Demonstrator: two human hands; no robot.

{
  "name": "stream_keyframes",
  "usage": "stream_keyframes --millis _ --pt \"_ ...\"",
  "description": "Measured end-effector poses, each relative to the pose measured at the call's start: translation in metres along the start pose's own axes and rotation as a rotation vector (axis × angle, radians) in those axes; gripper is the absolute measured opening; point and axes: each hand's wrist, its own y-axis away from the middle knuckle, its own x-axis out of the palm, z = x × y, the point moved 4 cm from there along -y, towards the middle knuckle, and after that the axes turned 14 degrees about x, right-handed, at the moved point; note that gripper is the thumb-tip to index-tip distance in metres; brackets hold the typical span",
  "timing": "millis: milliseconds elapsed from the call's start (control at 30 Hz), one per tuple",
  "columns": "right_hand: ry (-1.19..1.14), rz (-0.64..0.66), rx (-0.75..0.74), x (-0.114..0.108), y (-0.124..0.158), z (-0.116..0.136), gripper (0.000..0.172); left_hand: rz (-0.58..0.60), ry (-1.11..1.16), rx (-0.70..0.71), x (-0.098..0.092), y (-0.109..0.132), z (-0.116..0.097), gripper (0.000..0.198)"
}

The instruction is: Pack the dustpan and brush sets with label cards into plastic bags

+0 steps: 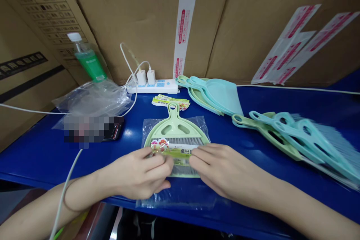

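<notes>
The left grip point(143, 172) is closing thumb and fingertips on the left end of a paper label point(176, 152). The right grip point(222, 172) is lying with its fingers stretched over the label's right end; whether it is pinching cannot be told. The label is sitting across a pale green dustpan point(174, 129), which is lying flat inside a clear bag point(180, 197) at the near edge of the blue bench point(267, 99), its handle pointing to 12 o'clock.

Just past the handle, spare labels point(170, 101) are lying on the bench. At 1 o'clock a stack of teal and green dustpans point(216, 95) is resting, and at 3 o'clock a pile of teal and green brushes point(295, 135) is fanning toward the right. At 11 o'clock a white power strip point(153, 87) is carrying two chargers point(146, 77). At 10 o'clock crumpled clear bags point(92, 99) are sitting above a dark phone point(114, 131), with a green bottle point(90, 62) standing behind them. Taped cardboard boxes point(140, 15) are walling in the far side.
</notes>
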Motion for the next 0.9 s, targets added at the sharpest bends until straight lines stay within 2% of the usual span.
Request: stream_keyframes --millis 267,433,533,767,833,900 --pt "0.016 -0.046 0.033 0.003 -0.002 -0.003 0.021 -0.002 0.084 -0.001 0.003 0.001 -0.001 0.046" --pt "0.014 -0.044 0.042 0.003 -0.001 -0.003 0.019 -0.002 0.095 0.009 0.003 0.002 0.000 0.037" --pt "-0.015 0.001 0.051 0.002 0.000 -0.003 0.017 -0.001 0.106 0.033 0.003 0.001 0.000 0.028" --pt "-0.137 0.215 0.066 -0.003 0.003 -0.002 0.012 -0.042 0.165 0.039 -0.001 0.001 0.002 0.020" --pt "-0.222 0.229 0.084 -0.009 0.002 -0.005 0.008 -0.042 0.179 0.037 -0.002 0.002 0.002 0.018" --pt "-0.265 0.171 0.141 -0.015 0.000 -0.013 0.014 -0.029 0.195 0.033 -0.002 0.003 0.002 0.017"
